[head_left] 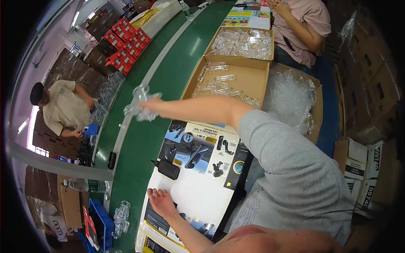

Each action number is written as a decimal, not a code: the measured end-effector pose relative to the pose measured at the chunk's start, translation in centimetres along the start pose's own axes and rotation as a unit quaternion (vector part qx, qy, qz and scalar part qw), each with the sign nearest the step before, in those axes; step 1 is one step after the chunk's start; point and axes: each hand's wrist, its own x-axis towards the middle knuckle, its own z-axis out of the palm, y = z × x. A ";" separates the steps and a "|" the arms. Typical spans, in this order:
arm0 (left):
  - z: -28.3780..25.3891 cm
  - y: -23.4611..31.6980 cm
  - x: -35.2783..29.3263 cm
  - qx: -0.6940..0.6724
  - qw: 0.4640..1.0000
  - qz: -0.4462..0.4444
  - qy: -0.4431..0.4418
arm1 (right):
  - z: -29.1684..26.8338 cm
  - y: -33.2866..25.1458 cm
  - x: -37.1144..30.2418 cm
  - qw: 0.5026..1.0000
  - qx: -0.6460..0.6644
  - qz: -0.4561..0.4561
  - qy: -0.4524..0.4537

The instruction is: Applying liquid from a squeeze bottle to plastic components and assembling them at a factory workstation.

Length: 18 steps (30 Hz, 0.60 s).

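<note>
Cardboard (196,189) with printed lettering (206,131), left hand (162,204) spread over it, right hand (152,106) gripping clear plastic pieces (134,110)

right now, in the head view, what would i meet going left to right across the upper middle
Co-worker in a beige t-shirt, clear plastic pieces held in the right hand, shallow cardboard tray, crumpled clear plastic film, stacked cardboard cartons.

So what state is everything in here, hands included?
Right hand: closed around clear plastic pieces
Left hand: open, holding nothing
Nearer cardboard tray: open, partly filled
Farther cardboard tray: open, heaped full
Black block: lying on the printed box
Far bottle: standing upright
Blue bin: open
</note>
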 end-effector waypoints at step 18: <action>3.1 -0.3 -0.7 0.126 0.982 0.051 0.128 | 3.0 8.8 -22.9 0.734 -0.332 -0.503 -0.313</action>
